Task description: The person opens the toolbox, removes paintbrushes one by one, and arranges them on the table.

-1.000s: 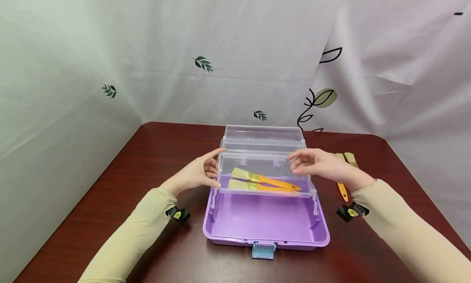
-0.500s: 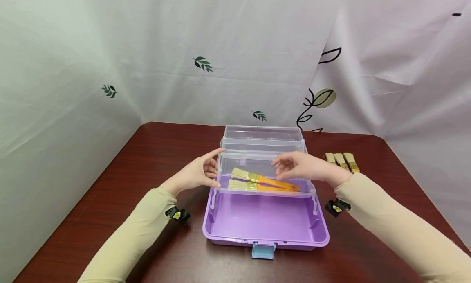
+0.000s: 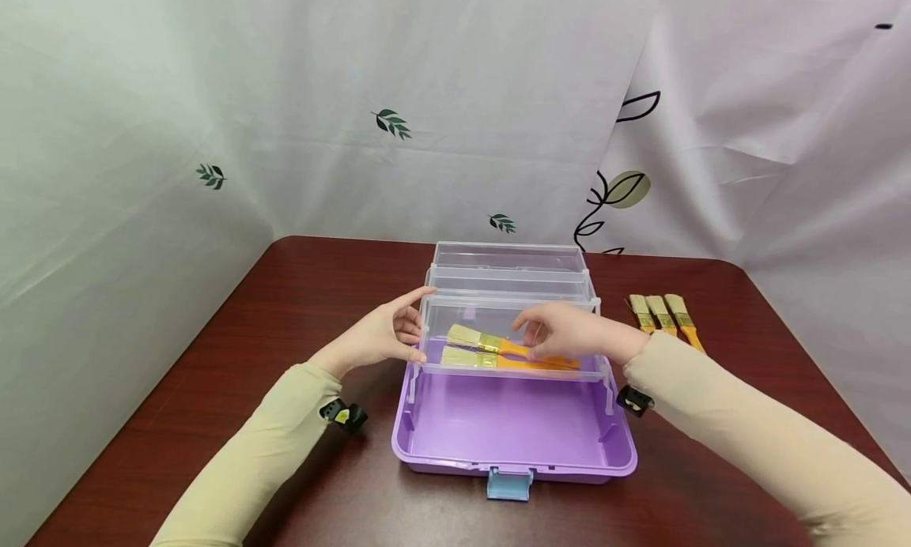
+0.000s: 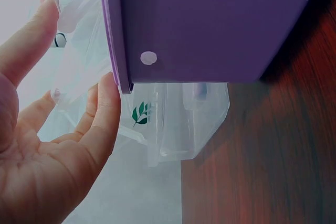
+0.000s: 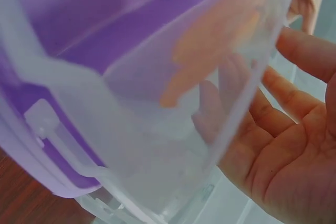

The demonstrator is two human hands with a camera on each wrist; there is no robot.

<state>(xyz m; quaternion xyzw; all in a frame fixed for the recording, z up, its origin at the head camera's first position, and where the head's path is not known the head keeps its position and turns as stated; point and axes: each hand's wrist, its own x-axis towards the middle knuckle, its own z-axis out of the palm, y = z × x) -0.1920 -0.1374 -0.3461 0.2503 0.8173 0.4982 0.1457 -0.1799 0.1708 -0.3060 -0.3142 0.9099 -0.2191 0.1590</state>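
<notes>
A purple toolbox (image 3: 512,428) stands unfolded, its clear trays stepped up toward the back. In the front clear tray (image 3: 470,372) lie two paintbrushes, an upper one (image 3: 489,343) and a lower one (image 3: 466,357), with pale bristles and orange handles. My left hand (image 3: 380,333) holds the tray's left end, thumb at the front corner and index finger at the back. Above the brush handles is my right hand (image 3: 562,331), fingers loosely bent and thumb right at the upper handle. The right wrist view shows orange handles (image 5: 210,35) through the plastic, apart from the fingertips.
Three more paintbrushes (image 3: 662,314) lie side by side on the dark red table (image 3: 320,270), right of the box, partly behind the right forearm. A blue latch (image 3: 509,484) hangs at the box's front. White patterned fabric (image 3: 320,96) surrounds the table.
My right hand has moved left from the tray's right end to over the brush handles. The brushes on the right have come into fuller view. My left hand stays put.
</notes>
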